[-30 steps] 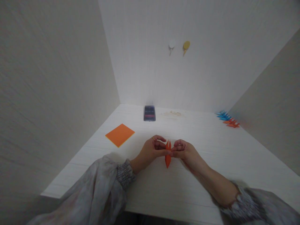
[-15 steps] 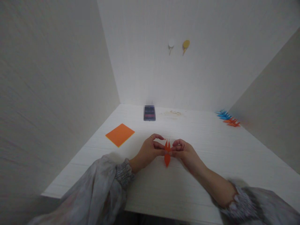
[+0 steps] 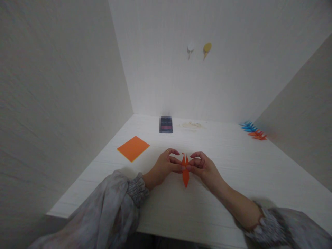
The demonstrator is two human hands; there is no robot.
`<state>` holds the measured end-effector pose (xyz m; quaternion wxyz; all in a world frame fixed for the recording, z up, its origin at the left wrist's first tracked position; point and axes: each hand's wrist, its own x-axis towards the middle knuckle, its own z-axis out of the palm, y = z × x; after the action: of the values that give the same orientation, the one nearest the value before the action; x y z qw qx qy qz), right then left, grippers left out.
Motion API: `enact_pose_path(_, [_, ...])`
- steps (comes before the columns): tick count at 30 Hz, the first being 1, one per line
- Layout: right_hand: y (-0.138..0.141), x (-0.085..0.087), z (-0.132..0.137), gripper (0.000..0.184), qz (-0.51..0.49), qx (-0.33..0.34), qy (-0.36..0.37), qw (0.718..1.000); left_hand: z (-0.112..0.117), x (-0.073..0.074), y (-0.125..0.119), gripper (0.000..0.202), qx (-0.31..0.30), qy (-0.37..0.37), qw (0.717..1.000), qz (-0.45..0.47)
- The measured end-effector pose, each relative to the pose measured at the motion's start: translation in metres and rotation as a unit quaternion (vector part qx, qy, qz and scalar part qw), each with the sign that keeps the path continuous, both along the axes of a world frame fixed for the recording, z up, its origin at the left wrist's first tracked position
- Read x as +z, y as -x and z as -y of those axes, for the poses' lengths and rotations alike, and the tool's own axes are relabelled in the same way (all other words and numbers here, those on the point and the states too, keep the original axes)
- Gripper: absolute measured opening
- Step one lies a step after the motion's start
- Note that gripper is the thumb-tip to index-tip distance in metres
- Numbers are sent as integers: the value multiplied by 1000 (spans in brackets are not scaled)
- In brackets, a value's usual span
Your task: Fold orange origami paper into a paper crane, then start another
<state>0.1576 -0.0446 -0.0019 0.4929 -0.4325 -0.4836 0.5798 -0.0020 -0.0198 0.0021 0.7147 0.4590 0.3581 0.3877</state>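
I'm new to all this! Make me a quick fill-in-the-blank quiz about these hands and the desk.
1. The right hand and the ____ hand, which wears a ring, hold the folded paper.
2. The flat sheet is ____ on top.
3. The small figures are orange and ____.
4. One hook is white; the other is ____.

Missing words: left; orange; blue; yellow.

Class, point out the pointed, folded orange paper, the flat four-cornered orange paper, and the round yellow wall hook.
Pointed, folded orange paper (image 3: 185,177): head view, lower half.
Flat four-cornered orange paper (image 3: 133,148): head view, middle of top face.
Round yellow wall hook (image 3: 207,47): head view, its disc.
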Motion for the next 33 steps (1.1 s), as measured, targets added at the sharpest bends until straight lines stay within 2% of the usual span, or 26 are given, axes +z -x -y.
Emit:
enact_pose_path(8, [5, 1, 4, 44, -17, 4, -30, 999, -1, -4, -1, 50, 6, 19, 1000, 13])
enact_pose_path(16, [3, 3, 0, 44, -17, -17, -29, 999, -3, -3, 0, 46, 5, 19, 1000, 14])
enact_pose_path(23, [4, -2, -2, 45, 0, -27, 0, 1000, -3, -3, -1, 45, 36, 11, 998, -40])
enact_pose_path(26, [3, -9, -4, 39, 59, -19, -1, 998, -5, -6, 0, 46, 39, -9, 996, -76])
enact_pose_path(29, [3, -13, -6, 26, 191, -27, -45, 980, -7, -11, 2, 41, 27, -50, 989, -138])
enact_pose_path(31, [3, -13, -6, 16, 279, -25, -79, 957, -9, -13, 4, 34, 20, -107, 974, -199])
enact_pose_path(33, [3, -11, -6, 8, 339, -8, -96, 936, -9, -11, 6, 25, 22, -185, 944, -271])
